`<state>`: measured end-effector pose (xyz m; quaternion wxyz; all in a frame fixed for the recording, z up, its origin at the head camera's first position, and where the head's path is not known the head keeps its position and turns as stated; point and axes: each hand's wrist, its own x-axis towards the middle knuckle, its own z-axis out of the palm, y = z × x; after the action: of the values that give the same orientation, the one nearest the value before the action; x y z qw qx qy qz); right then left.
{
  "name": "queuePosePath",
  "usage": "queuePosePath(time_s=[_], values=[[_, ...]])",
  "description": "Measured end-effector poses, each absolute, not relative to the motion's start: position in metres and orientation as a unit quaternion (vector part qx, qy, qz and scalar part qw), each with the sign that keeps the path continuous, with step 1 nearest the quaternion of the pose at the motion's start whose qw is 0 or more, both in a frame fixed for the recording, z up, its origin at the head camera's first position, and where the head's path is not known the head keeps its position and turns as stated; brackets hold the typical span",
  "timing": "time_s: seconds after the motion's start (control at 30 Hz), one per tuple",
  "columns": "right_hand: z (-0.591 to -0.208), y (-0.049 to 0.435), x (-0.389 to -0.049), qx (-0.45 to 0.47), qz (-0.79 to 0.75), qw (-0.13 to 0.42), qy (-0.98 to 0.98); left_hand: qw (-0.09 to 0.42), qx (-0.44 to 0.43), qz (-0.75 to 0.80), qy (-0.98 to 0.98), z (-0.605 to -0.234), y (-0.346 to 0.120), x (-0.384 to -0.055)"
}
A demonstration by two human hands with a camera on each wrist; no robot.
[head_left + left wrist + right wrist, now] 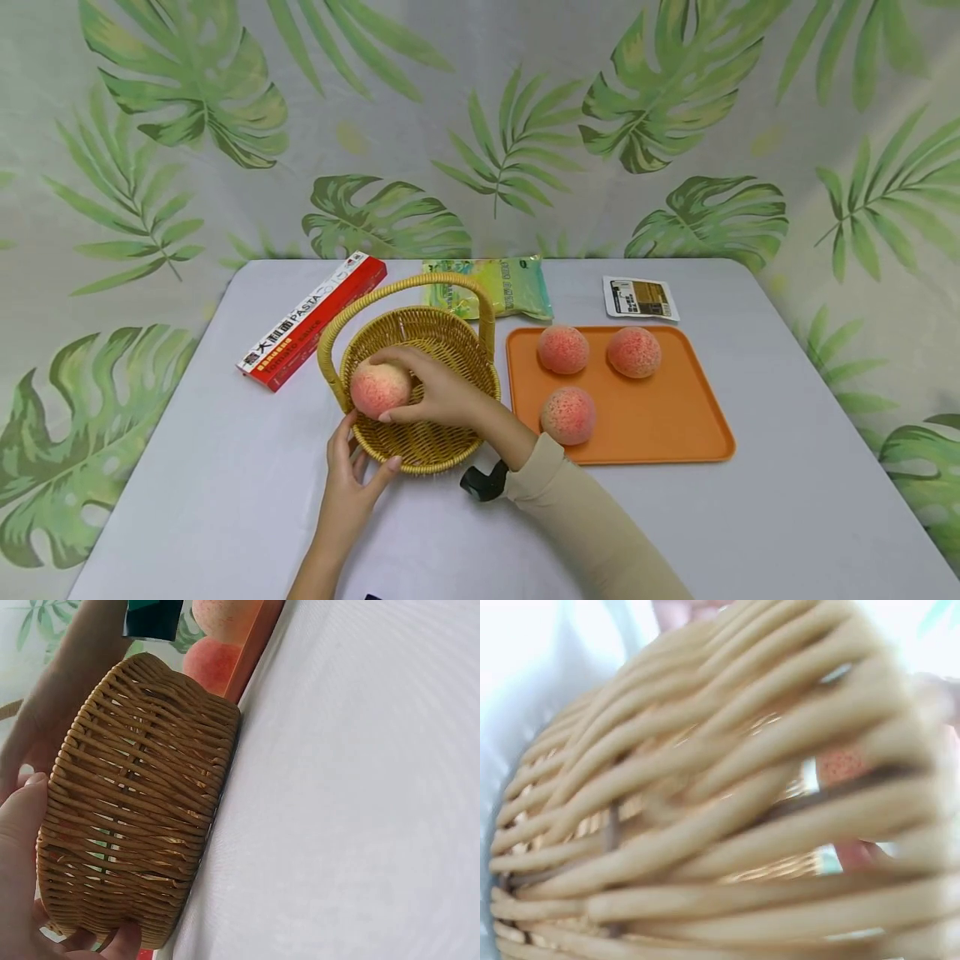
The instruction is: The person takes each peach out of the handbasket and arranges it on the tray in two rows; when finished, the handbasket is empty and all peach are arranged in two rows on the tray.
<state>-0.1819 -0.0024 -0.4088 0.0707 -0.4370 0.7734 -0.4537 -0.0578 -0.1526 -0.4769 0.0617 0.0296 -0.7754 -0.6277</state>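
A wicker basket (450,335) with a tall arched handle stands in the middle of the table. Over its left inside, my right hand (438,392) holds a pink and cream peach (378,392) between thumb and fingers. At the basket's near left side, my left hand (352,475) grips the rim. Its thumb (21,806) and fingertips touch the woven wall (135,795) in the left wrist view. Blurred weave (667,787) fills the right wrist view, with part of the peach (841,765) showing through a gap.
Three peaches (564,349) lie on an orange tray (652,425) right of the basket. A red and white pasta box (311,321) lies to the left. Behind are a green-yellow packet (517,287) and a small white-brown sachet (640,298). A leaf-print cloth hangs behind the table.
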Motion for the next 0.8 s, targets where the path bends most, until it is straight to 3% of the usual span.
queuePosePath(time_s=[0.43,0.8], values=[[-0.365,0.067,-0.15,-0.439,-0.537,-0.09,0.715,0.047,0.04,-0.634,-0.771,-0.458,-0.149,-0.054],[-0.387,0.166,-0.127,-0.326,-0.574,-0.203,0.723,0.046,0.034,-0.631,-0.774,-0.444,-0.146,-0.05]])
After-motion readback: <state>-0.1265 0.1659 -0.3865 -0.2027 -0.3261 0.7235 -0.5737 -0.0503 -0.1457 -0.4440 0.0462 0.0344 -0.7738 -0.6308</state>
